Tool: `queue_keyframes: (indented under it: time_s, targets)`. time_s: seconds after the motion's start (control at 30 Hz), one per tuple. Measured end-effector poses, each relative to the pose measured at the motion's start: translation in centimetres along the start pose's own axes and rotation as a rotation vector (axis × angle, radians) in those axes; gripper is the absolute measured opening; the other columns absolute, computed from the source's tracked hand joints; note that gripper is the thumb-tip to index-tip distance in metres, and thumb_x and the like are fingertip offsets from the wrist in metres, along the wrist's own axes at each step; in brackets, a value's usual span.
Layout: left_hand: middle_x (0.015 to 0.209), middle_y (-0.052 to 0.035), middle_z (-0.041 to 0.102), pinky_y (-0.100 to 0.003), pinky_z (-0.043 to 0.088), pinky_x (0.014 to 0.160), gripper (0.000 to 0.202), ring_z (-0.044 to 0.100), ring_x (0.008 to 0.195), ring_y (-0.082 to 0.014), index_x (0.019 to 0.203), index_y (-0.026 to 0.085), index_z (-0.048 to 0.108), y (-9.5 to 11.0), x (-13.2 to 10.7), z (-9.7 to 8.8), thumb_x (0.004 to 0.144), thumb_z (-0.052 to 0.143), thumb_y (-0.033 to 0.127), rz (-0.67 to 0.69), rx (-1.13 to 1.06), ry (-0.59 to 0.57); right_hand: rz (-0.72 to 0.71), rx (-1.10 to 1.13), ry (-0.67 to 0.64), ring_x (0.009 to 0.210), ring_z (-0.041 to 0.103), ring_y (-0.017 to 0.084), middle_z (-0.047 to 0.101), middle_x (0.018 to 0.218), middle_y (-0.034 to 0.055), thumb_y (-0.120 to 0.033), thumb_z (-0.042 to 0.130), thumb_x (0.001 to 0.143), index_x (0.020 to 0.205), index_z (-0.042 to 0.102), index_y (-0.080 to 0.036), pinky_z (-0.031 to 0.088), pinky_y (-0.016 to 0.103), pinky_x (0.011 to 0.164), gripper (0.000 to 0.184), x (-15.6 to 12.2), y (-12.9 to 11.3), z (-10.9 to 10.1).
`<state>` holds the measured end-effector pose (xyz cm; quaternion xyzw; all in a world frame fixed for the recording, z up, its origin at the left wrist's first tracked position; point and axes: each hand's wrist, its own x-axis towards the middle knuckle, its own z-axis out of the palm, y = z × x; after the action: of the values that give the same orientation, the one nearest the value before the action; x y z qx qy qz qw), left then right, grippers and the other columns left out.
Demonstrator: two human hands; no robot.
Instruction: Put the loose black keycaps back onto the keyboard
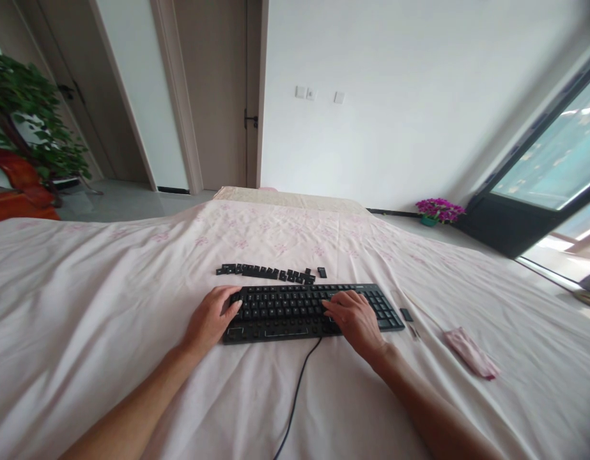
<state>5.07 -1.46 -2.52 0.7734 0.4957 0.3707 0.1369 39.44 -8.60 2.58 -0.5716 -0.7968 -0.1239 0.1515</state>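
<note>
Floral cloth (131, 287) bears 1 black keyboard (280, 306). The left hand (209, 317) grasps its left end; the right hand (356, 319) hides some keys, its grip impossible to tell. The cable (299, 384) is cut off; loose keycaps (259, 273) look illegible.

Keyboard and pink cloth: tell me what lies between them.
Head view: between keyboard and cloth lie a small black piece and a slender item too small to identify.

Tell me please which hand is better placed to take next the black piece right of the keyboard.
Probably the right hand, nearer the black piece; the left hand is far across the keyboard.
</note>
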Motion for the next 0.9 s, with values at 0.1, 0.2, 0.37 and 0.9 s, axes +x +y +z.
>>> queue_keyframes:
  time_s: [0.1, 0.2, 0.37, 0.9]
  targets:
    - [0.117, -0.0045, 0.060, -0.037, 0.044, 0.099, 0.031, 0.055, 0.109, -0.0196, 0.115, 0.022, 0.057, 0.0, 0.0, 0.1, 0.088, 0.047, 0.034, -0.002, 0.000, -0.001, -0.013, -0.023, -0.012, 0.084, 0.050, 0.018, 0.064, 0.089, 0.0027, -0.034, 0.057, 0.089, 0.102, 0.069, -0.030, 0.031, 0.030, 0.072, 0.018, -0.1, -0.2, -0.1]
    - [0.117, -0.0045, 0.060, -0.037, 0.044, 0.099, 0.031, 0.055, 0.109, -0.0197, 0.115, 0.023, 0.058, -0.1, 0.0, 0.1, 0.088, 0.048, 0.035, 0.001, 0.000, -0.005, -0.026, -0.034, -0.015, 0.085, 0.050, 0.018, 0.063, 0.087, 0.0018, -0.035, 0.056, 0.090, 0.098, 0.069, -0.028, 0.030, 0.030, 0.072, 0.017, -0.1, -0.3, -0.1]
    - [0.117, -0.0047, 0.060, -0.037, 0.044, 0.099, 0.031, 0.055, 0.110, -0.0200, 0.114, 0.022, 0.058, -0.1, 0.0, 0.1, 0.088, 0.047, 0.035, 0.005, 0.003, -0.001, -0.055, -0.115, -0.021, 0.084, 0.049, 0.018, 0.062, 0.085, 0.0020, -0.034, 0.055, 0.091, 0.100, 0.066, -0.027, 0.029, 0.032, 0.072, 0.016, -0.2, -0.4, 0.2]
    - [0.117, -0.0048, 0.060, -0.039, 0.045, 0.098, 0.032, 0.056, 0.110, -0.0208, 0.115, 0.024, 0.058, 0.0, 0.0, 0.1, 0.087, 0.047, 0.035, 0.006, -0.001, 0.004, -0.134, -0.243, -0.135, 0.091, 0.051, 0.026, 0.062, 0.098, 0.0113, 0.002, 0.041, 0.079, 0.114, 0.061, -0.020, 0.037, 0.040, 0.078, 0.045, -1.1, -2.4, -0.6]
